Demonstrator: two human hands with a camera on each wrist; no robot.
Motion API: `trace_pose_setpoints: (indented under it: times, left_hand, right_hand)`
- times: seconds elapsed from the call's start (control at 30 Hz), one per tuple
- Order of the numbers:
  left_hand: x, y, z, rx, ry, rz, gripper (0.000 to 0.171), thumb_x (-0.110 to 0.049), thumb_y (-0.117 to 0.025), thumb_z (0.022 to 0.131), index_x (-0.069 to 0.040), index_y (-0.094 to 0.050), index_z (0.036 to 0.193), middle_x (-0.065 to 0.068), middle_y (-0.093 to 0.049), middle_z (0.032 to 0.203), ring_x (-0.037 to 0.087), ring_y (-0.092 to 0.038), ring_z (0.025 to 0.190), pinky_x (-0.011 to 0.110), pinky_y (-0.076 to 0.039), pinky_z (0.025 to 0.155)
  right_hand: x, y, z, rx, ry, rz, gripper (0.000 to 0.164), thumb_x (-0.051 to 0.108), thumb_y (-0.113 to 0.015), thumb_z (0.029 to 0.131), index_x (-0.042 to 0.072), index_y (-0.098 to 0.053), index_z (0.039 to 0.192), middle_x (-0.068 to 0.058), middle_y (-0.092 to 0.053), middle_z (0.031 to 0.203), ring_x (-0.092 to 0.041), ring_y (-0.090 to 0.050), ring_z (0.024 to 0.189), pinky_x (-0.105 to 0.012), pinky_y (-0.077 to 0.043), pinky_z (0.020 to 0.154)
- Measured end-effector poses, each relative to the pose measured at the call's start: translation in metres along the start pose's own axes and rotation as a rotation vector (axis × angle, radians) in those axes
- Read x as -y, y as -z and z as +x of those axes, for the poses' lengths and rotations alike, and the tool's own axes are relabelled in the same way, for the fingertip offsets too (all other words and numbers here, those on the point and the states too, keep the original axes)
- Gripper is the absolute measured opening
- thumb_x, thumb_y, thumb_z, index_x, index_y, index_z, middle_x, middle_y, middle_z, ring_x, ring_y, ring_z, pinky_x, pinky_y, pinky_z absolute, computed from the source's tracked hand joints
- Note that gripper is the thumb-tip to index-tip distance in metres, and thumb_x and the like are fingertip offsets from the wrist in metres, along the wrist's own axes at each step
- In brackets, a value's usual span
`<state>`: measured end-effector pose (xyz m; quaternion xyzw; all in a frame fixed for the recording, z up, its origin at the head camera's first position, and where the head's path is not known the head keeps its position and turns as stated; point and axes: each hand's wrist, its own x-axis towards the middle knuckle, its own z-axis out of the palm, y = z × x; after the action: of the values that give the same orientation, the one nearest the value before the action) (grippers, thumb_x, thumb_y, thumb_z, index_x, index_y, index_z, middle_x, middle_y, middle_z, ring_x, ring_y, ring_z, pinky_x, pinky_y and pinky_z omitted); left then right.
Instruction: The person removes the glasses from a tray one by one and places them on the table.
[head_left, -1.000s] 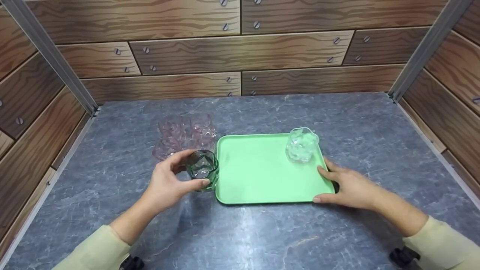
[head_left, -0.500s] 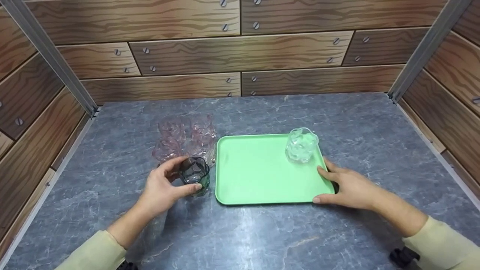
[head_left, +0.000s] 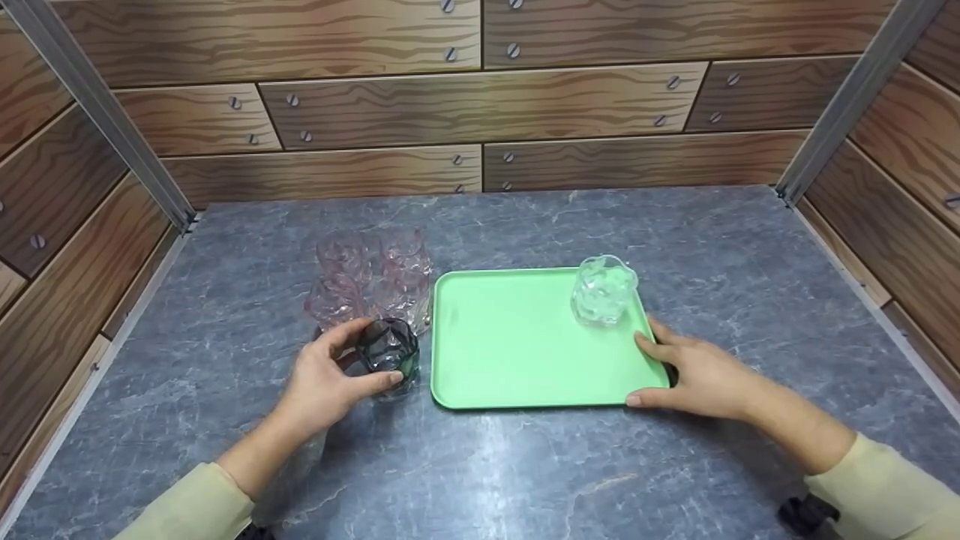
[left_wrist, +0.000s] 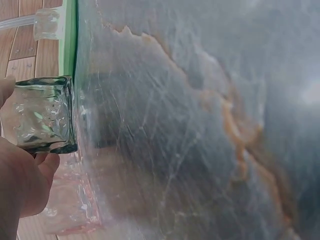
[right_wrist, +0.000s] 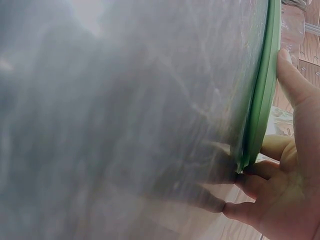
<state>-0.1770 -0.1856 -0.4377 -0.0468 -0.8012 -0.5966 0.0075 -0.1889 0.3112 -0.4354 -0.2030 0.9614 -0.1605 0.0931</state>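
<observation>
My left hand [head_left: 322,376] holds a dark smoky-green drinking glass [head_left: 387,346] between thumb and fingers, just left of the green tray [head_left: 517,345]. In the left wrist view, the base of this glass [left_wrist: 45,117] is level with the tabletop or very near it. My right hand [head_left: 709,375] grips the tray's near right corner, thumb at the front edge and fingers along the right side; the right wrist view has the fingers against the green rim [right_wrist: 265,85]. A clear wavy glass [head_left: 603,294] stands upright at the tray's far right corner.
Several pale pink glasses [head_left: 341,259] are grouped on the grey marbled table [head_left: 480,465], behind the dark glass and left of the tray. Wood-patterned panels [head_left: 480,105] enclose the back and sides, with metal posts [head_left: 840,112] at the corners.
My left hand has moved the dark glass a little left and toward me, away from the tray's left edge, and lowered it. The right hand, tray and clear glass have stayed put.
</observation>
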Motion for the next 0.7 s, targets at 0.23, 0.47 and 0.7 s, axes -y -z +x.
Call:
trace_pose_setpoints:
  times: [0.23,0.47,0.7]
  left_hand:
    - [0.0025,-0.0013,0.0003,-0.017,-0.009,0.046,0.085,-0.008,-0.099,0.071,-0.001,-0.059,0.145,0.016,-0.068,0.132,0.033,-0.065,0.124,0.034,-0.054,0.107]
    - [0.0035,-0.0016,-0.0006,-0.032,-0.024,0.122,0.087,-0.013,-0.101,0.07,-0.001,-0.059,0.145,0.013,-0.07,0.131,0.031,-0.066,0.123,0.04,-0.051,0.111]
    - [0.0051,-0.0014,-0.0012,-0.028,-0.025,0.127,0.086,-0.014,-0.101,0.07,-0.004,-0.061,0.145,0.011,-0.071,0.13,0.029,-0.066,0.121,0.042,-0.05,0.111]
  right_hand:
    - [0.0001,0.001,0.0,-0.005,0.014,-0.017,0.109,0.079,-0.068,0.087,-0.001,-0.044,0.158,-0.031,-0.024,0.168,-0.06,-0.041,0.141,-0.072,-0.04,0.111]
    - [0.0003,0.0004,0.0005,0.001,-0.001,-0.01,0.112,0.082,-0.066,0.085,0.0,-0.044,0.158,-0.031,-0.024,0.168,-0.06,-0.04,0.142,-0.073,-0.038,0.112]
    - [-0.0011,-0.0011,0.0004,-0.01,0.009,-0.008,0.114,0.083,-0.066,0.084,-0.002,-0.045,0.157,-0.031,-0.024,0.168,-0.06,-0.04,0.142,-0.072,-0.038,0.112]
